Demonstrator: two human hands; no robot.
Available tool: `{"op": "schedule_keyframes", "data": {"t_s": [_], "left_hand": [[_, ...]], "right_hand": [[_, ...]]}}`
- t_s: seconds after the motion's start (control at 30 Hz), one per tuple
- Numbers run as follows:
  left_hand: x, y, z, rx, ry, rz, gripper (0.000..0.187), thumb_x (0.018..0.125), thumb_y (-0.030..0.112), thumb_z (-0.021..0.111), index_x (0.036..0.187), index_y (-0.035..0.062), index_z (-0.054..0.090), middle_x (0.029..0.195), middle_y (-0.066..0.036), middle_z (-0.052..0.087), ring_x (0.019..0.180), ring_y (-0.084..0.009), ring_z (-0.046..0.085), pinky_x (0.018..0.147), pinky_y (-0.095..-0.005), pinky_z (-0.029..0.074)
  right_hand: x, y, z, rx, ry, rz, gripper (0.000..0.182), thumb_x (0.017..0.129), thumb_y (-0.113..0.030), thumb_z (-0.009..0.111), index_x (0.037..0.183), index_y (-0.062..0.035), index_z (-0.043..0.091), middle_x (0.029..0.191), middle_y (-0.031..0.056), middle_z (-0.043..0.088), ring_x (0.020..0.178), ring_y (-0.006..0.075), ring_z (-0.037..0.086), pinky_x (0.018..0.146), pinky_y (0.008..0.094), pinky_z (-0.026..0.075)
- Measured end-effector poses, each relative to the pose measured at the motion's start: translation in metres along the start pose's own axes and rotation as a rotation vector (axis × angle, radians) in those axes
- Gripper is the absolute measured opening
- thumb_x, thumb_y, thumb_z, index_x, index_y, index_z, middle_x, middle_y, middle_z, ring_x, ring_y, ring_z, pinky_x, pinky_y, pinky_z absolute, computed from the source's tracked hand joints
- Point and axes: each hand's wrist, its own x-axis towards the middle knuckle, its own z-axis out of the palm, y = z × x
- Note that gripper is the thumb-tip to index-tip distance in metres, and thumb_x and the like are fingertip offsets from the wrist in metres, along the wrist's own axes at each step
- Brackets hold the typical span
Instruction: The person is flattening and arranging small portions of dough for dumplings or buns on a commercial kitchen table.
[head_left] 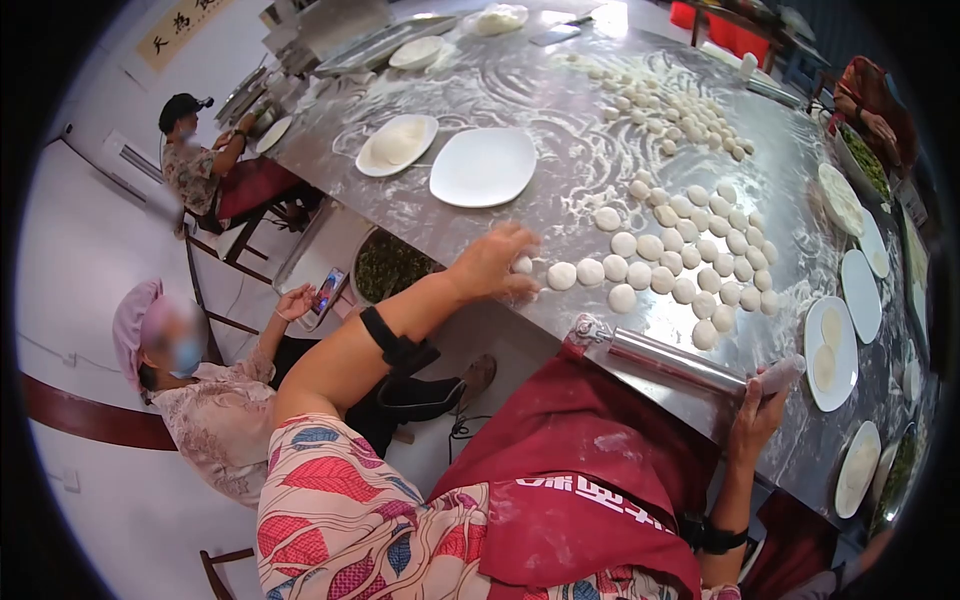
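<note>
My left hand (pixel 500 262) reaches over the near edge of the steel table, thumb and fingers apart around a small dough disc (pixel 521 265). More flattened dough discs (pixel 640 275) lie in a row and a cluster to its right. My right hand (pixel 757 412) is wrapped around one handle of a metal rolling pin (pixel 680 360), which lies along the table's near edge. The pin's other handle (pixel 588 328) is dusted with flour.
Past my left hand are a white plate (pixel 484 168) and a plate of stacked wrappers (pixel 397 146). At right, a plate (pixel 831 355) holds two wrappers. A bowl of greens (pixel 388 262) stands left. A seated person (pixel 215 400) holds a phone (pixel 327 291).
</note>
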Motion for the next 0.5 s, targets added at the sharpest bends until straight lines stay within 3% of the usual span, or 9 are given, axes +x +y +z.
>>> {"op": "schedule_keyframes", "data": {"t_s": [0.13, 0.2, 0.33, 0.47, 0.5], "left_hand": [[0.022, 0.014, 0.001, 0.151, 0.129, 0.103, 0.078, 0.081, 0.049, 0.065, 0.133, -0.0030, 0.039, 0.136, -0.026, 0.040, 0.128, -0.0399, 0.038, 0.105, -0.0453, 0.032], [0.032, 0.007, 0.026, 0.295, 0.097, 0.130, 0.087, 0.083, 0.058, 0.055, 0.137, -0.0063, 0.031, 0.142, -0.027, 0.032, 0.134, -0.0404, 0.029, 0.110, -0.0479, 0.023], [0.030, -0.002, 0.049, 0.345, -0.085, 0.068, 0.099, 0.083, 0.069, 0.043, 0.141, -0.0088, 0.023, 0.148, -0.028, 0.023, 0.141, -0.0394, 0.016, 0.113, -0.0526, 0.011], [0.031, -0.013, 0.044, 0.090, -0.105, 0.045, 0.100, 0.082, 0.069, 0.046, 0.141, -0.0090, 0.023, 0.149, -0.027, 0.022, 0.141, -0.0394, 0.015, 0.114, -0.0483, 0.012], [0.030, -0.014, 0.043, 0.109, 0.023, 0.119, 0.102, 0.077, 0.067, 0.058, 0.141, -0.0066, 0.026, 0.145, -0.028, 0.028, 0.138, -0.0413, 0.023, 0.112, -0.0472, 0.021]], "right_hand": [[-0.001, -0.002, -0.001, 0.019, -0.028, 0.046, 0.038, 0.096, -0.028, 0.055, 0.118, 0.0031, 0.049, 0.102, 0.0098, 0.057, 0.088, 0.0182, 0.056, 0.080, 0.0298, 0.045], [0.001, 0.001, -0.003, -0.003, -0.053, 0.056, 0.039, 0.097, -0.028, 0.053, 0.121, 0.0029, 0.047, 0.106, 0.0105, 0.057, 0.094, 0.0190, 0.055, 0.087, 0.0311, 0.044], [-0.001, -0.003, -0.007, -0.036, -0.072, 0.048, 0.039, 0.097, -0.029, 0.053, 0.120, 0.0031, 0.048, 0.105, 0.0105, 0.057, 0.091, 0.0184, 0.055, 0.084, 0.0310, 0.045], [0.002, 0.008, -0.001, -0.005, -0.027, 0.001, 0.042, 0.096, -0.029, 0.054, 0.120, 0.0048, 0.049, 0.104, 0.0141, 0.058, 0.091, 0.0210, 0.058, 0.082, 0.0322, 0.046], [0.001, 0.006, -0.003, -0.012, -0.035, -0.007, 0.043, 0.096, -0.028, 0.055, 0.121, 0.0057, 0.048, 0.106, 0.0169, 0.059, 0.094, 0.0234, 0.059, 0.083, 0.0337, 0.046]]}}
